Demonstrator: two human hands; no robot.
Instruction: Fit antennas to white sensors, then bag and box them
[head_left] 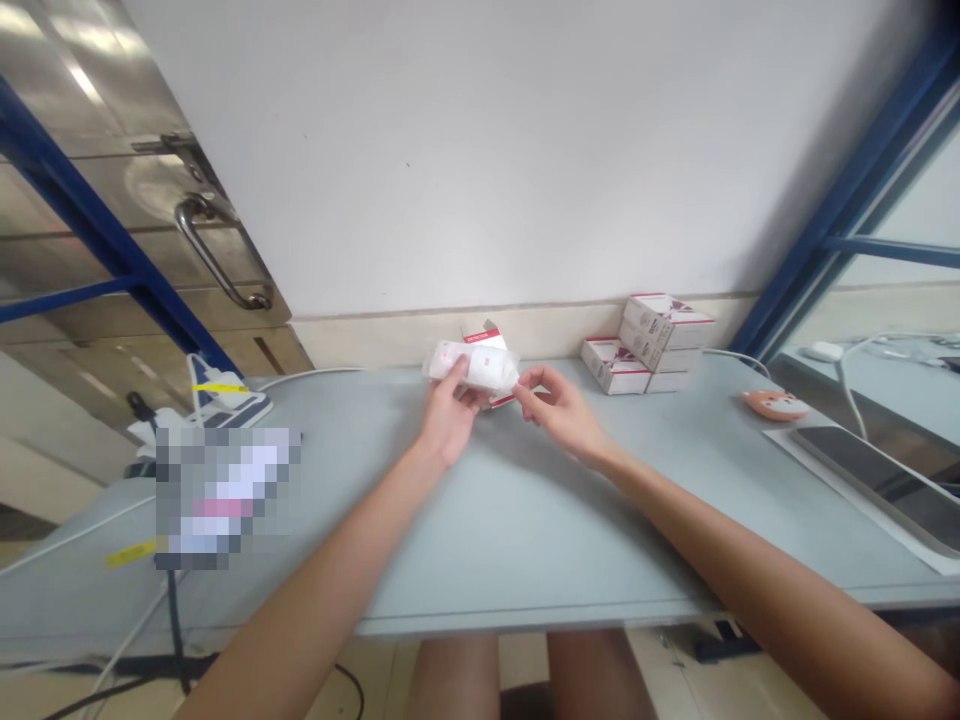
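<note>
Above the far part of the table, my left hand is closed around a white packet in clear plastic with small red print. The thumb lies across its front, and what the wrapping encloses is not clear. At the packet's right end, my right hand has thumb and forefinger pinched on the loose tip of the plastic. Right behind the packet, a white and red carton with a raised flap is partly hidden.
Several white and red cartons are stacked by the wall at the right. An orange mouse and a dark flat device lie farther right. A pixelated item, cables and a power strip occupy the left side of the grey table.
</note>
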